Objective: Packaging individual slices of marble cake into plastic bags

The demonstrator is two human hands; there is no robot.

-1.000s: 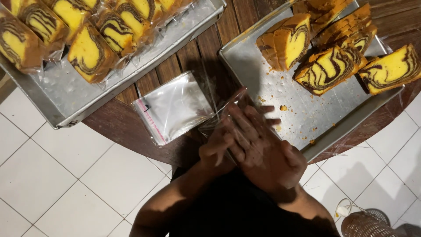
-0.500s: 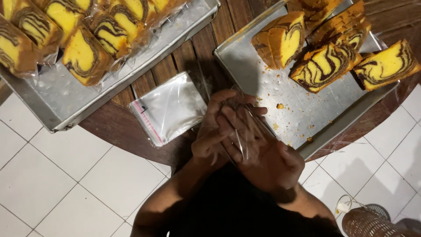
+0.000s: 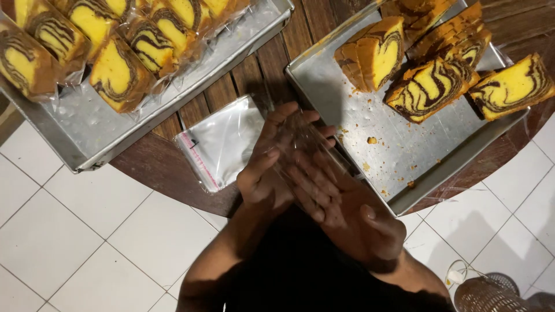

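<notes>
Meanwhile, both hands, left hand (image 3: 269, 167) and right hand (image 3: 341, 202), held one clear bag (image 3: 300, 147) between the palms at centre frame. Wrapped slices (image 3: 118, 75) filled the upper-left tray (image 3: 63, 141); bare slices (image 3: 428, 86) in the upper-right tray (image 3: 404, 156) remained unbagged.

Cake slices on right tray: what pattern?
Cake slices on the right tray: yellow with dark-brown marble swirls; head view.
</notes>
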